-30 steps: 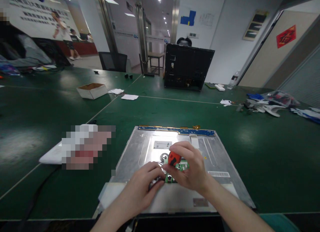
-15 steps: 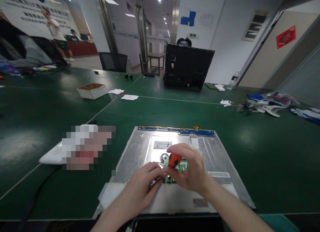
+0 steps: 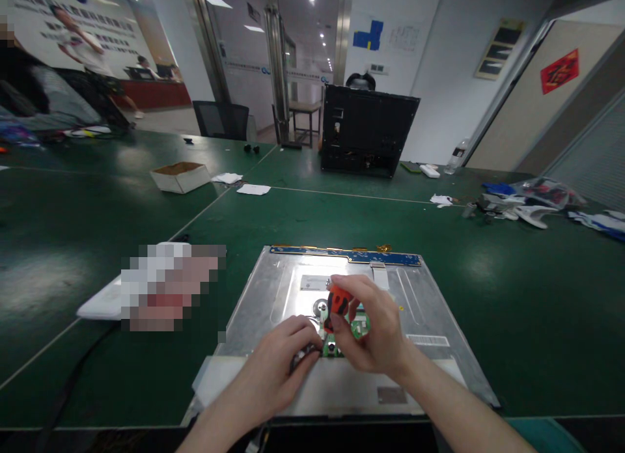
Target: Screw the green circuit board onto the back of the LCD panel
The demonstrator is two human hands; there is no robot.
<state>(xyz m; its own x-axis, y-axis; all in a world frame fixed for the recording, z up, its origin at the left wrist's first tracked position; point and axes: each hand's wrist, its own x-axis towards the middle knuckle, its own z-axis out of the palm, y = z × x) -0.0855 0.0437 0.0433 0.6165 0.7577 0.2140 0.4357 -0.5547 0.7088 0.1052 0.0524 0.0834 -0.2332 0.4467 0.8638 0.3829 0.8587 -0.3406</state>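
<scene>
Right hand (image 3: 374, 319): thumb below, fingertips above, pinching the orange-red and black, stubby-handled tool (image 3: 336, 301), which looks like a screwdriver. The other fingers curl loosely behind the handle.

Left hand (image 3: 286, 352): fingers bent and close together, thumb opposite, pinching what looks like a bundle of thin dark wires (image 3: 303, 356). The wires are mostly under my own fingers, so I can't tell how firm that hold is.

Key relation: the handle's long axis runs from its top, away from me and slightly to the right, down to the lower end, nearer me and to the left. That lower end sits over the left part of the small green circuit board (image 3: 361, 325). Handle looks more upright than flat; exact tilt can't be read from here. Shaft and tip are hidden, so contact with the board is uncertain.

Board lies between my hands, partly covered by the right one. Right hand reaches over it; left fingertips sit just beside its left near corner.

Beneath everything: the wide, flat silver metal panel (image 3: 430, 316), lying on the green tabletop (image 3: 537, 297). A narrow blue circuit strip (image 3: 390, 258) runs along its far edge, beyond both hands.
</scene>
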